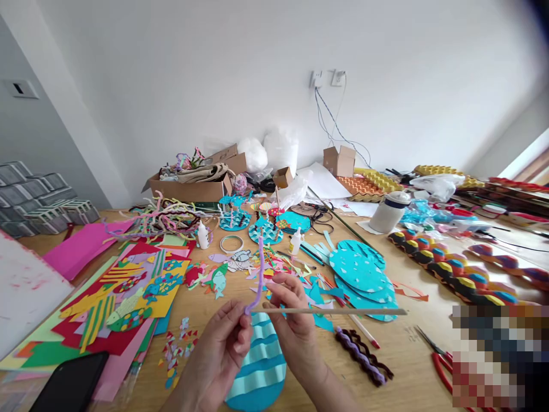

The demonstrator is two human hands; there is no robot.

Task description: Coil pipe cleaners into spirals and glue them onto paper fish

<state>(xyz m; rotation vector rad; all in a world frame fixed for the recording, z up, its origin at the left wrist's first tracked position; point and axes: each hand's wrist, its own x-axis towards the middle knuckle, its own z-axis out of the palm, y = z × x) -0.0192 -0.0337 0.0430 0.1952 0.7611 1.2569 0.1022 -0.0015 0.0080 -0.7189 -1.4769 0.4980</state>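
Observation:
Pinched in my left hand (227, 337) is the lower end of a purple pipe cleaner (261, 269), which bends and stands upright. My right hand (294, 320) holds a thin wooden stick (351, 312) that lies level and points right; its left end is close to the pipe cleaner's bend. Below both hands lies a blue oval card (257, 372) with wavy light-blue strips, partly covered by them. To the right rest twisted purple and brown pipe cleaners (362, 355).
Coloured paper with fish cutouts (128, 286) and a black phone (71, 383) lie left. Red-handled scissors (444, 366) are at right. Glue bottles (203, 234), a tape roll (231, 245), blue ovals (360, 269) and painted egg-carton strips (446, 263) spread across the table. Cardboard boxes (189, 190) stand behind.

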